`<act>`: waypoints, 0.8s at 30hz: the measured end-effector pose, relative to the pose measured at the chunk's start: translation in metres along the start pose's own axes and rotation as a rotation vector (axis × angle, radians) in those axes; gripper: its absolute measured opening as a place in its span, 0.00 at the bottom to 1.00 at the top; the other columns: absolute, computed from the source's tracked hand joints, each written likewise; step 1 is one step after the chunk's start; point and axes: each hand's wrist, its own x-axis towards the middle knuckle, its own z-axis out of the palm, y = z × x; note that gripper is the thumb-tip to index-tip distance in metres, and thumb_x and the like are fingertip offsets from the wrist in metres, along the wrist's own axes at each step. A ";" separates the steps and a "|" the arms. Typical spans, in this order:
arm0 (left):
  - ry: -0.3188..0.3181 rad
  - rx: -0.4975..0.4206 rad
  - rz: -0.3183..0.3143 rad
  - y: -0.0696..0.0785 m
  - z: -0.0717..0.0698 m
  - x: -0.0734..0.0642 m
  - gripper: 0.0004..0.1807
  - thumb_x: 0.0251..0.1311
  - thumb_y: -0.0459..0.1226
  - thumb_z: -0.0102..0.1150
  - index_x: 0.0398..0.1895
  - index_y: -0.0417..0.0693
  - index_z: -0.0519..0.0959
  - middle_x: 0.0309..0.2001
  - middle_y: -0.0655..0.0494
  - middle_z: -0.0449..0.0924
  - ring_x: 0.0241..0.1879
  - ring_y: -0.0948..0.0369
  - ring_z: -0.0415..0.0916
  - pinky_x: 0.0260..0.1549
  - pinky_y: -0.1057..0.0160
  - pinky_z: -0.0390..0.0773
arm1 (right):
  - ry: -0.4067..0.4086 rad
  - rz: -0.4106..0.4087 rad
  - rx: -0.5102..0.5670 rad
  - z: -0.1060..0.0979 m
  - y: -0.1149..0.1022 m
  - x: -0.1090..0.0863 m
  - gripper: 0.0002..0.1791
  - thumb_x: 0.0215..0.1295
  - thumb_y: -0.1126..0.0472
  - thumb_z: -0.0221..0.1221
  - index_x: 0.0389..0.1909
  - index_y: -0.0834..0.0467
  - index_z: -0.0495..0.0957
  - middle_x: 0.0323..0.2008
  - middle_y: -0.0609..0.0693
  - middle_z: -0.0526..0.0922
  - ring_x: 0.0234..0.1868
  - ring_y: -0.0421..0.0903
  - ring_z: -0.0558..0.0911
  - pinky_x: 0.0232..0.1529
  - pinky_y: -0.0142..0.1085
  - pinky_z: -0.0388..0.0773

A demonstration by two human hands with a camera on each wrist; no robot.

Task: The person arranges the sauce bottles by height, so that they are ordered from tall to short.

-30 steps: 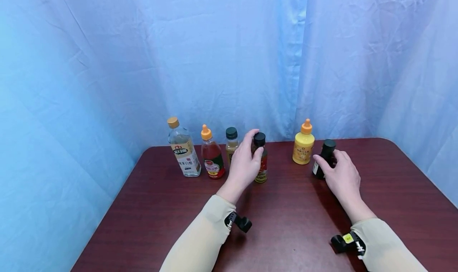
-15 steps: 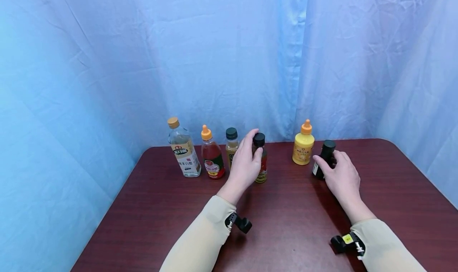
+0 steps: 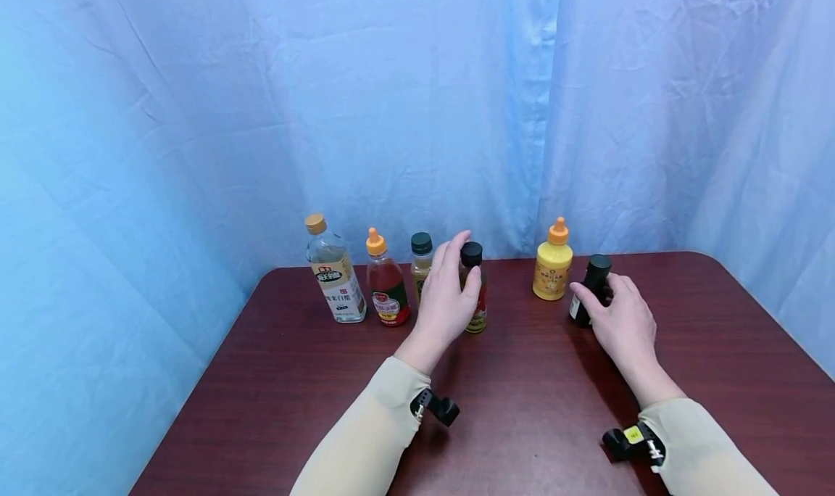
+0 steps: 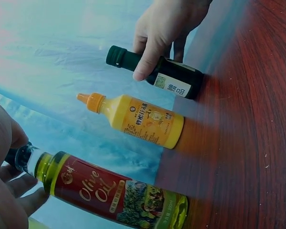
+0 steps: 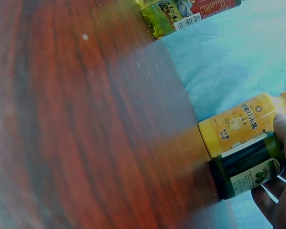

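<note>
An olive oil bottle (image 4: 119, 191) with a black cap and red label stands on the table. My left hand (image 3: 445, 296) is beside its neck, fingers long and spread, thumb in front just below the cap; the fingertips touch the neck's edge in the left wrist view. My right hand (image 3: 622, 318) grips a dark green bottle (image 4: 178, 78) with a pale label, thumb on one side and fingers on the other; its base rests on the table. Between these two bottles stands a yellow squeeze bottle (image 3: 552, 267) with an orange nozzle.
Left of my left hand stand a clear bottle (image 3: 339, 282) with a tan cap, a red sauce squeeze bottle (image 3: 387, 289) and a green-capped bottle (image 3: 421, 264), partly hidden by the hand. A blue curtain (image 3: 404, 119) hangs behind the dark wood table (image 3: 522, 409).
My left index finger has straightened and lifted slightly near the olive oil bottle's cap. The right hand and all the bottles have stayed in place.
</note>
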 end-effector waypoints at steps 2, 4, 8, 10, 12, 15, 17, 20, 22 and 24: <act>0.027 0.016 0.037 0.002 0.000 0.000 0.32 0.82 0.37 0.59 0.85 0.56 0.66 0.77 0.51 0.69 0.67 0.56 0.74 0.66 0.49 0.80 | 0.000 0.000 -0.001 0.000 0.000 0.000 0.34 0.82 0.37 0.61 0.61 0.67 0.80 0.57 0.66 0.79 0.55 0.68 0.81 0.49 0.69 0.77; 0.057 0.032 0.084 0.004 -0.001 0.000 0.31 0.82 0.36 0.59 0.84 0.54 0.66 0.77 0.51 0.68 0.69 0.56 0.73 0.67 0.50 0.79 | 0.002 -0.001 0.001 0.000 0.000 0.000 0.34 0.82 0.37 0.61 0.61 0.67 0.80 0.57 0.66 0.79 0.55 0.68 0.82 0.49 0.69 0.77; 0.119 0.046 0.184 0.013 -0.004 -0.002 0.30 0.82 0.35 0.60 0.83 0.51 0.68 0.77 0.50 0.68 0.75 0.55 0.68 0.71 0.52 0.75 | 0.004 -0.007 0.003 -0.001 0.000 -0.001 0.33 0.81 0.37 0.61 0.60 0.66 0.80 0.56 0.66 0.80 0.54 0.67 0.82 0.48 0.68 0.77; 0.149 0.042 0.230 0.018 -0.005 -0.002 0.29 0.81 0.34 0.60 0.82 0.49 0.69 0.76 0.49 0.69 0.75 0.54 0.68 0.71 0.52 0.75 | 0.004 -0.010 0.004 -0.001 0.000 -0.001 0.33 0.81 0.37 0.61 0.58 0.66 0.80 0.55 0.65 0.80 0.53 0.67 0.82 0.47 0.67 0.77; 0.173 0.028 0.268 0.024 -0.005 -0.002 0.28 0.80 0.33 0.61 0.80 0.47 0.70 0.75 0.48 0.70 0.74 0.54 0.69 0.71 0.53 0.75 | 0.002 -0.009 0.003 -0.001 0.000 -0.001 0.33 0.82 0.37 0.61 0.58 0.66 0.80 0.55 0.65 0.80 0.52 0.67 0.82 0.47 0.67 0.77; 0.192 0.008 0.304 0.032 -0.002 -0.001 0.28 0.79 0.32 0.62 0.79 0.45 0.72 0.73 0.47 0.72 0.73 0.53 0.70 0.71 0.53 0.75 | 0.002 -0.005 0.003 -0.001 0.000 -0.001 0.32 0.82 0.37 0.61 0.58 0.66 0.80 0.55 0.66 0.80 0.52 0.67 0.82 0.47 0.68 0.77; 0.189 -0.003 0.317 0.037 0.001 0.000 0.28 0.78 0.32 0.63 0.78 0.44 0.72 0.73 0.46 0.72 0.73 0.53 0.71 0.71 0.54 0.74 | 0.002 -0.002 0.002 -0.001 0.000 -0.001 0.33 0.82 0.37 0.61 0.59 0.66 0.80 0.56 0.66 0.80 0.53 0.67 0.82 0.47 0.68 0.77; 0.168 -0.009 0.316 0.045 0.006 0.004 0.28 0.78 0.33 0.64 0.78 0.43 0.72 0.73 0.46 0.72 0.73 0.53 0.71 0.71 0.54 0.74 | 0.001 0.000 0.004 -0.001 0.000 -0.001 0.33 0.82 0.37 0.61 0.60 0.66 0.80 0.56 0.66 0.80 0.54 0.68 0.82 0.48 0.68 0.77; 0.145 -0.008 0.305 0.048 0.010 0.007 0.29 0.78 0.35 0.64 0.79 0.44 0.72 0.73 0.47 0.72 0.74 0.53 0.70 0.72 0.55 0.73 | 0.000 0.000 0.004 -0.001 -0.001 -0.001 0.33 0.82 0.37 0.61 0.60 0.67 0.80 0.56 0.66 0.80 0.54 0.68 0.82 0.48 0.68 0.77; 0.122 -0.004 0.285 0.051 0.015 0.010 0.29 0.79 0.36 0.64 0.80 0.46 0.72 0.74 0.48 0.72 0.74 0.55 0.70 0.72 0.56 0.73 | 0.000 0.000 0.005 -0.001 -0.002 -0.001 0.33 0.82 0.37 0.61 0.60 0.67 0.80 0.56 0.66 0.80 0.54 0.68 0.82 0.48 0.68 0.77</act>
